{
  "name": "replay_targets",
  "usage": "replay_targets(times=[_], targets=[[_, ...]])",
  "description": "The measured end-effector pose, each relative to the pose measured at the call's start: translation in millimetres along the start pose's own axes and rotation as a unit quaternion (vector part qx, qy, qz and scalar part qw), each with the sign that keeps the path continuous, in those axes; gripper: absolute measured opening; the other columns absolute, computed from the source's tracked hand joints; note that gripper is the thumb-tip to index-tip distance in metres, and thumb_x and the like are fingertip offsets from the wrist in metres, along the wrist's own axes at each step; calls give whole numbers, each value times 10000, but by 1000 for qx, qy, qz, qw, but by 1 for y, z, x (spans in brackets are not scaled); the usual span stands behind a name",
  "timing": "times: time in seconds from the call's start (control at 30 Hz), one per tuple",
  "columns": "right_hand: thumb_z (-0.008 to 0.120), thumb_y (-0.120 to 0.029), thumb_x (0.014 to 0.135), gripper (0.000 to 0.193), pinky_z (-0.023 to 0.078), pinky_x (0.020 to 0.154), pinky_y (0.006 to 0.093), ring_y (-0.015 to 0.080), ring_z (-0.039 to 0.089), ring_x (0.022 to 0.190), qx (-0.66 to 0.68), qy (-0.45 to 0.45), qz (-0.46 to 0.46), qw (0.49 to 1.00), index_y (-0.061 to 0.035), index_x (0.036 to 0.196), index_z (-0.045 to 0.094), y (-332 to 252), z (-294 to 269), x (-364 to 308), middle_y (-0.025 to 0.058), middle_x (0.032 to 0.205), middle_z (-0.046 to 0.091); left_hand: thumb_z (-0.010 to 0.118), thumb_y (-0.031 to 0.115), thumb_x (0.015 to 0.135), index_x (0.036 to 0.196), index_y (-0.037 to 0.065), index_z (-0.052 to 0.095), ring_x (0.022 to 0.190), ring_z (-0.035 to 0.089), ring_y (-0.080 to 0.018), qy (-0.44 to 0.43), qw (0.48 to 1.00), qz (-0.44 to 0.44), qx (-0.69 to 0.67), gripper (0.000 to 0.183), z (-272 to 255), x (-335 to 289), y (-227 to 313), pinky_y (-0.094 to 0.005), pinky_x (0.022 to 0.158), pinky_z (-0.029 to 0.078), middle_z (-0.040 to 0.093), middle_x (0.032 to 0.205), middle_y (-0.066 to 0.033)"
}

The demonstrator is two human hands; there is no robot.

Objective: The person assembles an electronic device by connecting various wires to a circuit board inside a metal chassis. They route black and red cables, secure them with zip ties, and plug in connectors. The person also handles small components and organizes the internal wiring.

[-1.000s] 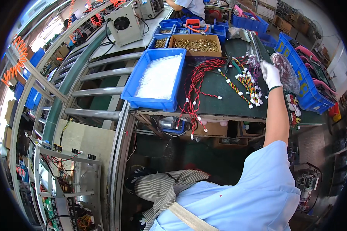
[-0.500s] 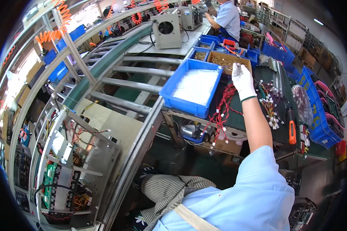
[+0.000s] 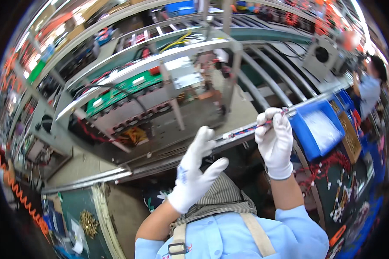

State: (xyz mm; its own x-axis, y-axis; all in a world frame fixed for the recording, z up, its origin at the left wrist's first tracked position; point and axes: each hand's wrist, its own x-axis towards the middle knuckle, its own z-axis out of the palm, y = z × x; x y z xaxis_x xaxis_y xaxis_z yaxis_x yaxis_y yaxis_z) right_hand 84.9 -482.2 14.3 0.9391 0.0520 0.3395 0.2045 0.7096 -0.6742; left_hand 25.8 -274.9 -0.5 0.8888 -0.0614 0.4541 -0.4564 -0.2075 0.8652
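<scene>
In a white glove, my right hand [image 3: 275, 146] pinches a short wire harness [image 3: 248, 129] of red, blue and dark wires. A small pale connector ends it on the left. My left hand [image 3: 193, 175], gloved in white too, is held up nearer my body with thumb and fingers apart and nothing in it. Beyond both hands stands an open metal chassis [image 3: 177, 116]. Inside it are a green circuit board [image 3: 124, 90], a row of dark parts below the board, and yellow and red wires.
At right, a blue bin [image 3: 307, 149] with a white lining stands beside a brown box [image 3: 351, 137] of small metal parts. Red wire bundles [image 3: 330, 166] hang near it. Rollers [image 3: 272, 71] run behind. Brass-coloured pieces [image 3: 88, 223] lie lower left. Another person [image 3: 369, 88] stands far right.
My view has swung left to the chassis. My right hand has come back from the brown box and now shows the wire harness. My left hand has come into view.
</scene>
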Motion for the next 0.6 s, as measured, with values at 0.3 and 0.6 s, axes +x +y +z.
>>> replay_targets(times=[0.3,0.6], targets=[[743,2,806,324,519,794,274,125,648,912,-303,-213,80,925,-6,1109,630,63,19,0,78,994,666,665,21,895,1117,-56,610,929,660,-128,39,977,-150,-147,241,-19,5,-23,-259,849,528,692,1019,-107],[726,-30,816,224,535,755,301,195,672,851,-396,-286,-61,870,-16,1034,674,83,24,42,101,921,679,667,36,898,1100,-48,613,935,656,-124,90,974,-129,-164,225,-29,15,-48,-262,847,536,694,1016,-103]])
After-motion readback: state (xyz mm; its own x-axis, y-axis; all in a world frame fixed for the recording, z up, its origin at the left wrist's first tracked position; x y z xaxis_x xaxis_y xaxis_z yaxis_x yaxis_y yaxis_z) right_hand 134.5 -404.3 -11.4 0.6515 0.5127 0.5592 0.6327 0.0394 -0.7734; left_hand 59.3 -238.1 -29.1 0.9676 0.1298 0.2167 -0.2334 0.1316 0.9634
